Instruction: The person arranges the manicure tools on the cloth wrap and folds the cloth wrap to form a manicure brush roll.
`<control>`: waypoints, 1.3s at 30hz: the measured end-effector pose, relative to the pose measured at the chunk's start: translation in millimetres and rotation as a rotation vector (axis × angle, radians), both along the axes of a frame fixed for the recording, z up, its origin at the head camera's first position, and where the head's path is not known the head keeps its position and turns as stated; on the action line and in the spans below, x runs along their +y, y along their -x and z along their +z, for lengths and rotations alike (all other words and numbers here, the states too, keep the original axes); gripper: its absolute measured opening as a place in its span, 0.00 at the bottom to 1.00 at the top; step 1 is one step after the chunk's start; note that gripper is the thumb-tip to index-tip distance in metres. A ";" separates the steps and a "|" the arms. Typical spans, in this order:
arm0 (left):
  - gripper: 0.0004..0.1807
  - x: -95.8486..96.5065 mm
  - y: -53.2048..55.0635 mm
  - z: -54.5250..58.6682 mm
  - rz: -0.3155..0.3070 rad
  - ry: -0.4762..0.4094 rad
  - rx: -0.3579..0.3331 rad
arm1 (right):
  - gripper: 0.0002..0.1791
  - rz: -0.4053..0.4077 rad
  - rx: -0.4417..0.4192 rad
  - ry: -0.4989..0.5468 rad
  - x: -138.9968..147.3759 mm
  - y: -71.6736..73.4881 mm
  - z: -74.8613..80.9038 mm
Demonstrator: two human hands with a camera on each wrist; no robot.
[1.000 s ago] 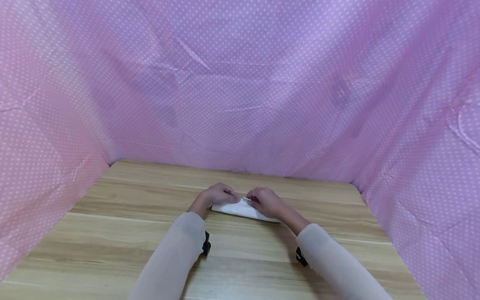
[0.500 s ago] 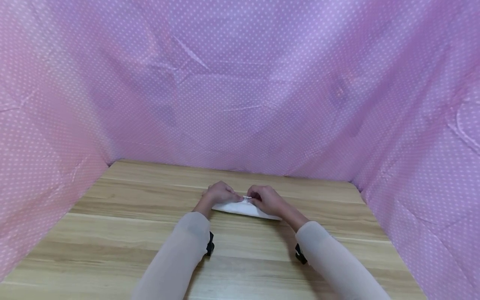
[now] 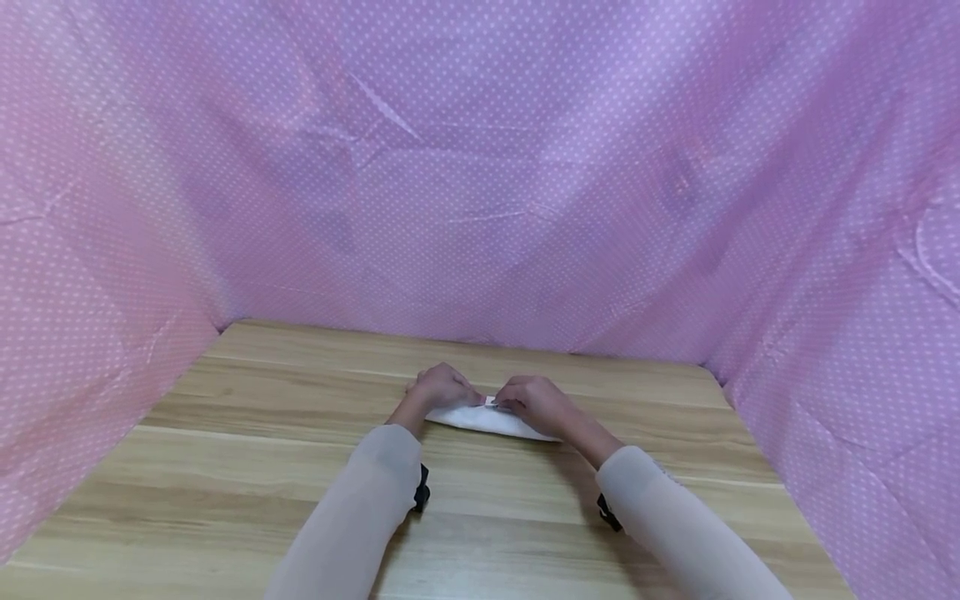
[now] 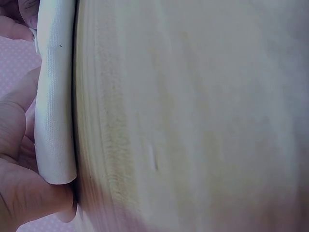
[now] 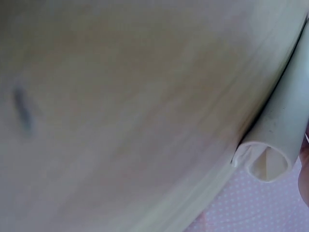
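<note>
A white roll of canvas-like cloth (image 3: pixel 487 422) lies lengthwise across the table in the head view. My left hand (image 3: pixel 442 386) holds its left part, and in the left wrist view the fingers (image 4: pixel 29 191) curl round the end of the roll. Near the roll's middle, on the far side, a small white tab (image 3: pixel 490 401) shows between the two hands. My right hand (image 3: pixel 540 404) pinches at this tab with thumb and fingers; its fingertips are partly hidden. The right wrist view shows the roll's hollow end (image 5: pixel 268 162), with layers coiled inside.
The wood-grain table (image 3: pixel 225 467) stretches out around the roll on all sides. Pink dotted cloth (image 3: pixel 480 208) hangs behind the table and along both sides. A black strap piece (image 3: pixel 422 490) sits under the left wrist, and another black piece (image 3: pixel 608 513) under the right.
My left hand has shifted slightly right along the roll. The small tab stood up between the hands earlier and now lies lower, with my right fingers over it.
</note>
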State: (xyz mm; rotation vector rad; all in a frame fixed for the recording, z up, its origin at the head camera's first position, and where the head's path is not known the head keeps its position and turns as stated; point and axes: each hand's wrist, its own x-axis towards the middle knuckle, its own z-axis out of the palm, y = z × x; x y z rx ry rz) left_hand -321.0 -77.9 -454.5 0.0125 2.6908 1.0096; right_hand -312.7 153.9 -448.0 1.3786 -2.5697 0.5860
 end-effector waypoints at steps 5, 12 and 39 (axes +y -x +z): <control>0.11 0.8 -0.1 -0.5 0.001 0.003 0.003 | 0.06 0.039 0.025 0.003 -1.8 -0.2 0.6; 0.10 2.8 0.4 -1.8 -0.001 0.010 -0.001 | 0.06 0.078 0.076 -0.042 -0.2 2.9 0.5; 0.11 1.3 6.0 -4.3 -0.006 0.003 -0.009 | 0.07 0.096 0.040 -0.207 -6.1 5.4 11.7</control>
